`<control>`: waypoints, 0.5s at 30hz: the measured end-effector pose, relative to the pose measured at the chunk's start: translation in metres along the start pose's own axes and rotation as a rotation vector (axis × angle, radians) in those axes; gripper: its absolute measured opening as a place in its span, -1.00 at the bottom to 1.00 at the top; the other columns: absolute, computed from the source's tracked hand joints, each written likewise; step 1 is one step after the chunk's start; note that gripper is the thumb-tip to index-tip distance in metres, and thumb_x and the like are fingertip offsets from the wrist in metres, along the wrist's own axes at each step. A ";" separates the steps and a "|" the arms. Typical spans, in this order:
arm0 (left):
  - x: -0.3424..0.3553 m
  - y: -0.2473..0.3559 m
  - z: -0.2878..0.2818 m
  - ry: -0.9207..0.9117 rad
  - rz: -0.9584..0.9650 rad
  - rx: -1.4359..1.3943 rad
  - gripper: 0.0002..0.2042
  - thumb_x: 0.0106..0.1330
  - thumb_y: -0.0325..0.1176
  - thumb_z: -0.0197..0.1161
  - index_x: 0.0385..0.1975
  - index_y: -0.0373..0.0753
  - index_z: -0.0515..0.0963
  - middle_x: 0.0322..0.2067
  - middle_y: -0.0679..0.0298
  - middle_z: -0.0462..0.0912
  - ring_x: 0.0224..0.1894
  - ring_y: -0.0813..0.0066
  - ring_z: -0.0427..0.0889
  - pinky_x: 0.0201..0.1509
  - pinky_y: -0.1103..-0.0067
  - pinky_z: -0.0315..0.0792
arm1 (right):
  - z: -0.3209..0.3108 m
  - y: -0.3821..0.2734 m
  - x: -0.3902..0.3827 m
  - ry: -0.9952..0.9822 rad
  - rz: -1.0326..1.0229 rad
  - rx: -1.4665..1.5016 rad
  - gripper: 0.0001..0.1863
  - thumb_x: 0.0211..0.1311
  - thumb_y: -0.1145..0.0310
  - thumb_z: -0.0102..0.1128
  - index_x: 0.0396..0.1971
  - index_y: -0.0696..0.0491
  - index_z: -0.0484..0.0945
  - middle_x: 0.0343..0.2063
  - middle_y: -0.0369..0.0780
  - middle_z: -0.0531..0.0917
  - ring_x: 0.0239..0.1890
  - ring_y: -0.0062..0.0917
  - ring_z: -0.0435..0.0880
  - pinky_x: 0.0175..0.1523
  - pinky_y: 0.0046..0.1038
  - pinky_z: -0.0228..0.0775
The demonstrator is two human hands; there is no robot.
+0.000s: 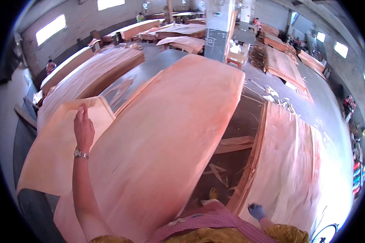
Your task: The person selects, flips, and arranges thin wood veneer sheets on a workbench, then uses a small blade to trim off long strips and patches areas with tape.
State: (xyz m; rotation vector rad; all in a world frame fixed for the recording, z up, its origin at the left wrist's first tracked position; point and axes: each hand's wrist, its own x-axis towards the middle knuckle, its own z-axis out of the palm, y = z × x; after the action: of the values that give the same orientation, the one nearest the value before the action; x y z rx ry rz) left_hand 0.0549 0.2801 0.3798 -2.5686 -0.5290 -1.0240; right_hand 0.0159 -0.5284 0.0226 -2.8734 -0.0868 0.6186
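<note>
"Which way does the left sheet run?"
"Its long axis slants from lower left to upper right, left of the broad middle stack."
"The hands?"
"Left hand: fingers together at the sheet's far edge; right hand: gloved, over the right stack. I can't tell either's grip."
"The wood's look?"
"Sheet thin, yellowish; stack pinkish, streaked."
</note>
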 end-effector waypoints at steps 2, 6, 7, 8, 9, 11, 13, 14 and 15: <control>0.025 0.034 0.026 -0.021 0.067 0.030 -0.50 0.21 -0.61 0.07 0.21 -0.42 0.28 0.25 0.09 0.29 0.29 0.17 0.30 0.34 0.34 0.25 | 0.020 0.043 -0.012 -0.267 0.006 -0.129 -0.48 0.33 -0.08 -0.19 -0.12 0.01 0.61 -0.20 0.01 0.67 -0.10 -0.08 0.64 0.10 -0.11 0.44; 0.071 0.117 0.105 -0.086 0.013 -0.025 -0.50 0.19 -0.60 0.10 0.19 -0.41 0.29 0.25 0.11 0.28 0.26 0.17 0.33 0.32 0.33 0.27 | 0.092 0.191 0.008 -0.700 0.047 -0.220 -0.42 0.36 -0.10 -0.31 0.10 -0.06 0.52 0.13 -0.09 0.53 0.16 -0.18 0.52 0.26 -0.18 0.32; 0.087 0.163 0.143 -0.081 0.027 -0.095 -0.50 0.19 -0.60 0.10 0.19 -0.41 0.29 0.25 0.11 0.28 0.26 0.17 0.33 0.32 0.33 0.27 | 0.106 0.236 0.002 -0.660 0.066 -0.200 -0.43 0.36 -0.09 -0.31 0.08 -0.06 0.53 0.11 -0.11 0.55 0.13 -0.19 0.54 0.25 -0.18 0.33; 0.100 0.189 0.170 -0.125 -0.039 -0.108 -0.49 0.19 -0.59 0.11 0.19 -0.40 0.29 0.25 0.11 0.27 0.26 0.16 0.34 0.31 0.32 0.29 | 0.117 0.263 0.011 -0.605 0.039 -0.195 -0.44 0.36 -0.07 -0.31 0.07 -0.06 0.54 0.09 -0.12 0.57 0.11 -0.21 0.56 0.24 -0.18 0.34; 0.097 0.171 0.177 -0.185 -0.136 -0.060 -0.49 0.18 -0.58 0.12 0.20 -0.39 0.28 0.26 0.11 0.26 0.26 0.15 0.35 0.29 0.31 0.31 | 0.116 0.274 0.052 -0.544 -0.060 -0.241 -0.44 0.35 -0.06 -0.32 0.05 -0.06 0.55 0.07 -0.13 0.59 0.09 -0.22 0.58 0.23 -0.19 0.35; 0.129 0.220 0.206 -0.233 -0.132 -0.036 -0.48 0.18 -0.57 0.13 0.20 -0.38 0.28 0.27 0.11 0.25 0.26 0.14 0.35 0.27 0.30 0.33 | 0.087 0.274 0.110 -0.483 -0.111 -0.250 -0.45 0.35 -0.06 -0.31 0.05 -0.08 0.54 0.07 -0.15 0.59 0.09 -0.24 0.58 0.24 -0.19 0.34; 0.156 0.239 0.216 -0.310 -0.163 0.077 -0.47 0.19 -0.56 0.14 0.22 -0.36 0.27 0.28 0.09 0.23 0.25 0.12 0.37 0.23 0.28 0.38 | 0.030 0.242 0.193 -0.429 -0.227 -0.320 -0.45 0.31 -0.10 -0.25 -0.02 -0.08 0.59 0.07 -0.12 0.58 0.11 -0.15 0.54 0.26 -0.15 0.32; 0.168 0.261 0.242 -0.322 -0.155 0.043 -0.47 0.19 -0.56 0.14 0.22 -0.36 0.27 0.28 0.09 0.23 0.25 0.12 0.37 0.23 0.28 0.38 | 0.004 0.255 0.226 -0.309 -0.142 -0.264 -0.59 0.39 0.12 -0.18 0.06 -0.01 0.49 0.03 -0.11 0.60 0.01 -0.14 0.61 0.10 -0.16 0.46; 0.185 0.272 0.258 -0.311 -0.135 0.061 -0.46 0.19 -0.55 0.13 0.23 -0.37 0.26 0.28 0.09 0.23 0.24 0.11 0.38 0.23 0.28 0.39 | -0.022 0.244 0.260 -0.246 -0.107 -0.153 -0.59 0.35 0.11 -0.13 0.02 0.01 0.52 -0.03 -0.08 0.62 -0.02 -0.13 0.62 0.09 -0.16 0.46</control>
State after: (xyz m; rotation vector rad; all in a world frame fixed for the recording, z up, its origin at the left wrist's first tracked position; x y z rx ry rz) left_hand 0.4532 0.1910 0.2888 -2.6805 -0.8088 -0.6364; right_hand 0.2652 -0.7457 -0.1129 -2.8965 -0.3362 0.9793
